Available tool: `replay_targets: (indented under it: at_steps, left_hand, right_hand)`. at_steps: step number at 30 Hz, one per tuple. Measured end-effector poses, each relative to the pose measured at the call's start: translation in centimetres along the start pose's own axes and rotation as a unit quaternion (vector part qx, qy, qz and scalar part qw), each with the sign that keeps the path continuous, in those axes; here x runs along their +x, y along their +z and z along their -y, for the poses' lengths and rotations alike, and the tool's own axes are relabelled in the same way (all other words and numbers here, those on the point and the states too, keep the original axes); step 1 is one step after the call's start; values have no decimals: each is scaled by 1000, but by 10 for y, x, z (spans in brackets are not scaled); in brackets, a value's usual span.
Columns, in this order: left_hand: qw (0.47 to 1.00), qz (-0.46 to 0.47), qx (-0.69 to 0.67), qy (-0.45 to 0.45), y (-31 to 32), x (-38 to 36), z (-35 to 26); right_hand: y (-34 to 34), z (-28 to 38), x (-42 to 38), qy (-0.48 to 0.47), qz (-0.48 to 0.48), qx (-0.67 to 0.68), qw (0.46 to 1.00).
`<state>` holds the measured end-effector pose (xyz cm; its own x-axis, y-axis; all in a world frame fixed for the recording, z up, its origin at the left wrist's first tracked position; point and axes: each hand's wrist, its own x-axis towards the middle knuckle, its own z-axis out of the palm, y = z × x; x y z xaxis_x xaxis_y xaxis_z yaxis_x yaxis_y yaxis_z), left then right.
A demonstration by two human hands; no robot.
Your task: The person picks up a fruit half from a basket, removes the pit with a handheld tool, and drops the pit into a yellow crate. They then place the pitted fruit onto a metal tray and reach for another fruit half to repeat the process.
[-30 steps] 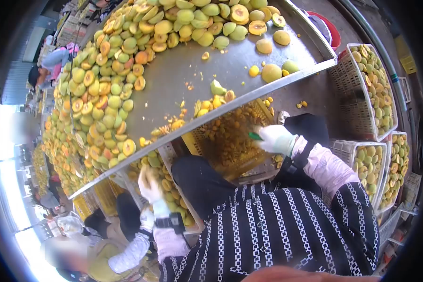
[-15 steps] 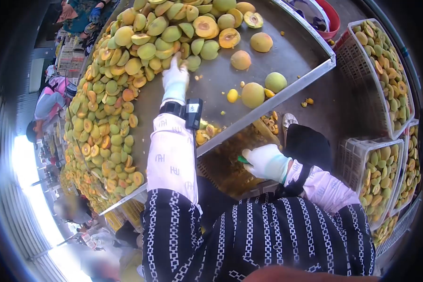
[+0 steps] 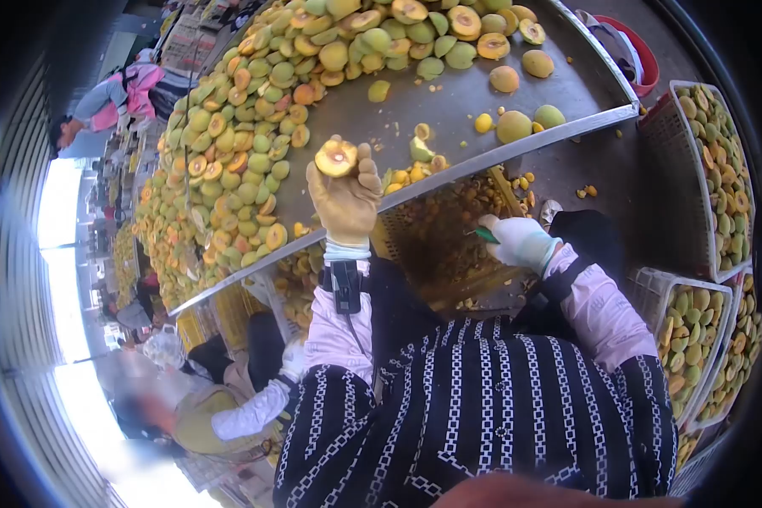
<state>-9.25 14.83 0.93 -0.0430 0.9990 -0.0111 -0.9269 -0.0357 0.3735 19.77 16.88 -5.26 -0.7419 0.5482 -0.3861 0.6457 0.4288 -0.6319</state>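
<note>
- Left gloved hand (image 3: 345, 203): fingers cupped round a cut fruit (image 3: 336, 158), raised over the front edge of the worktop (image 3: 584, 85); a steady grip, fingertips below the upturned cut face, suits it.
- Right gloved hand (image 3: 523, 244): fingers closed round a green-handled tool (image 3: 486, 234), best kept low, clear of the left.

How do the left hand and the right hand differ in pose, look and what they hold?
The left hand shows its palm, while the right hand shows its back. The left hand looks tan on the palm side; the right hand looks white. The left hand holds a cut fruit, the right hand something green. Both are gloved.
</note>
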Motion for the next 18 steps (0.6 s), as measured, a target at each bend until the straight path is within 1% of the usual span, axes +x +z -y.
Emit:
replay_targets:
  at_steps: [1, 2, 4, 5, 7, 9, 11, 12, 13, 15, 16, 17, 18]
  left_hand:
    - [1000, 21, -13, -2, 5, -20, 1]
    - [1000, 21, -17, 14, 8, -37, 3]
    - [998, -37, 25, 51, 9, -70, 8]
    - [997, -38, 16, 60, 9, -84, 9]
    - [997, -37, -5, 67, 6, -105, 13]
    - [996, -40, -1, 79, 3, -121, 19]
    - [997, -27, 20, 64, 4, -131, 26]
    - [996, -37, 43, 65, 7, -136, 30]
    - [997, -35, 34, 64, 12, -139, 35]
    - [983, -110, 118, 92, 23, -141, 46]
    - [976, -129, 143, 104, 30, -144, 49]
    - [977, -127, 137, 102, 36, -145, 51]
    - [974, -149, 133, 102, 41, -146, 53]
  right_hand:
    - [6, -2, 1, -19, -12, -6, 1000]
    - [13, -4, 3, -52, -21, 7, 998]
    - [20, -3, 5, -77, -45, 33, 995]
    - [23, 2, 3, -86, -59, 59, 993]
    - [27, 18, -6, -124, -145, 115, 975]
    - [8, 67, -30, -86, -168, 161, 969]
    - [11, 97, -44, -179, -254, 131, 941]
    - [9, 114, -53, -216, -269, 133, 929]
    - [12, 122, -55, -264, -300, 92, 912]
    - [2, 147, -68, -254, -257, -28, 932]
    - [7, 152, -67, -259, -280, -68, 922]
    - [9, 156, -69, -255, -278, -73, 923]
    - [11, 161, -71, -249, -288, -94, 920]
